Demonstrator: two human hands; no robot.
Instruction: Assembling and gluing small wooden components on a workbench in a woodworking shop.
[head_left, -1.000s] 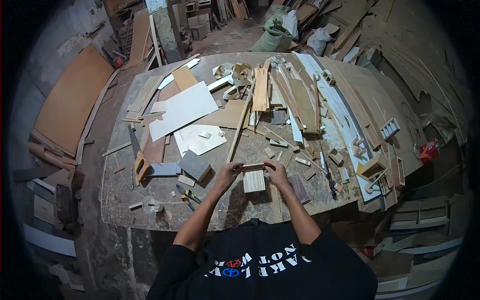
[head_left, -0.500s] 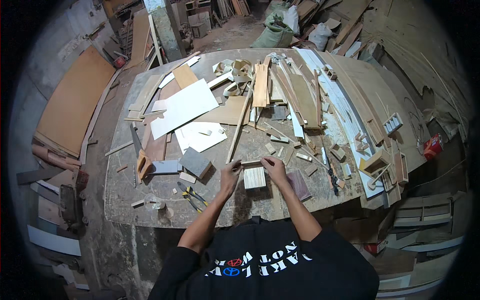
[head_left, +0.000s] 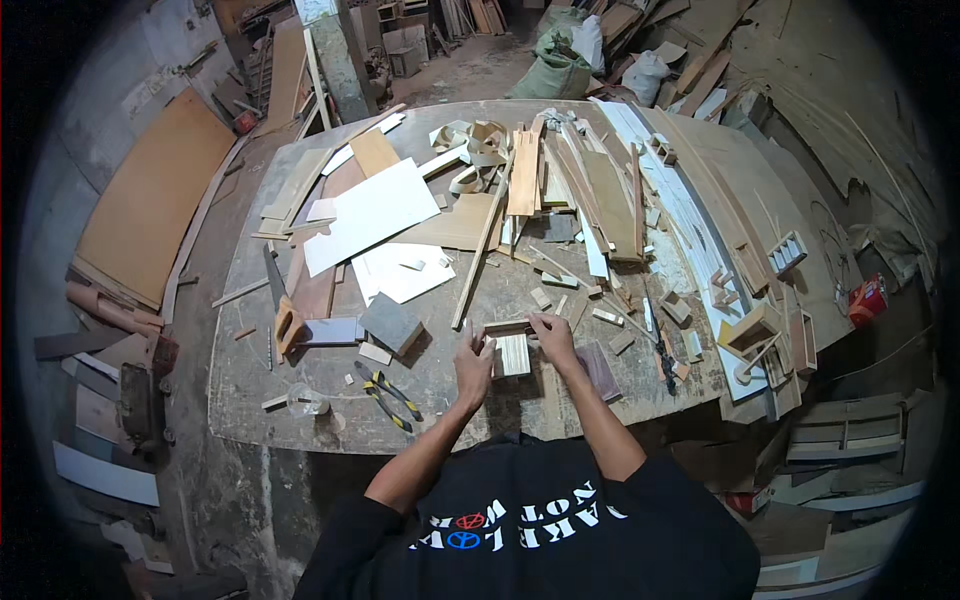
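Wooden block (head_left: 514, 354), pale and striped with lighter and darker bands, sits on the near edge of a large round workbench (head_left: 300, 400), directly in front of us. A thin wooden strip (head_left: 506, 325) lies across its far edge. Our left hand (head_left: 474, 368) is closed around the block's left side, thumb and fingers pressed against it. Our right hand (head_left: 551, 338) pinches the right end of the strip, fingertips together on it, holding it against the block's top.

We judge the step to be lining the strip up flush with the block. To do it well, we would keep the left hand firm so the block cannot slide on the dusty bench, and use the right fingertips to feel that the strip's end meets the block's corner evenly before pressing down.

Around the hands: yellow-and-black pliers (head_left: 388, 392) lie near to the left, a dark grey block (head_left: 391, 323) just beyond them, and a dark reddish board (head_left: 598, 368) just beside the right wrist. Farther back, white sheets (head_left: 370, 212) and a heap of long wooden offcuts (head_left: 580, 190) cover the bench. Small scraps close by could get under the work, so a clear patch matters.
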